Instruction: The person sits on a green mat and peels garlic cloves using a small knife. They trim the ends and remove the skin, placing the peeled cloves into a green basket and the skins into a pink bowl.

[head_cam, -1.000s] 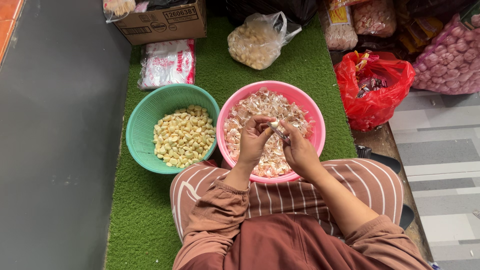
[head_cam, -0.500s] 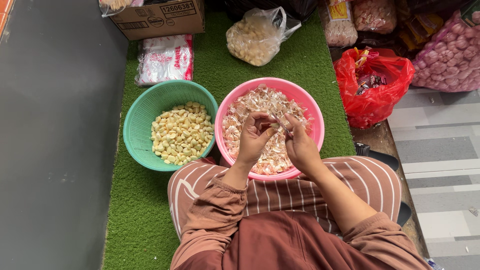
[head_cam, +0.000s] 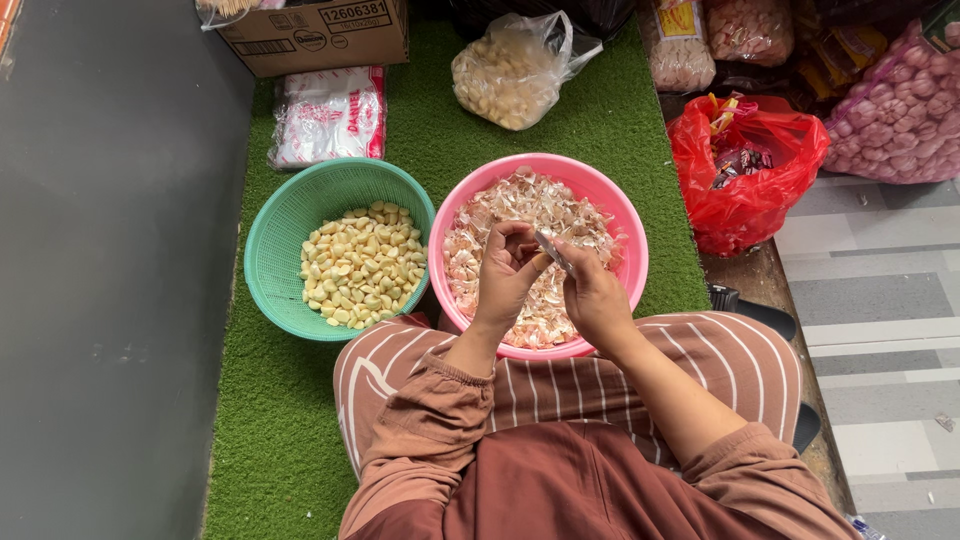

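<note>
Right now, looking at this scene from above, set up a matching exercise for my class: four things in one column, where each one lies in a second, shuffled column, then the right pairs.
Things
1. green basket
2. pink bowl
3. red bag
4. cardboard box

Places
A. on the far right, beside the green mat
B. at the top left
C. directly under both hands
D. left of the pink bowl, holding peeled cloves

Pairs: 1-D, 2-C, 3-A, 4-B

A green turf mat (head_cam: 610, 130) carries a pink bowl (head_cam: 600, 190), green basket (head_cam: 280, 230), and cardboard box (head_cam: 320, 35).
</note>
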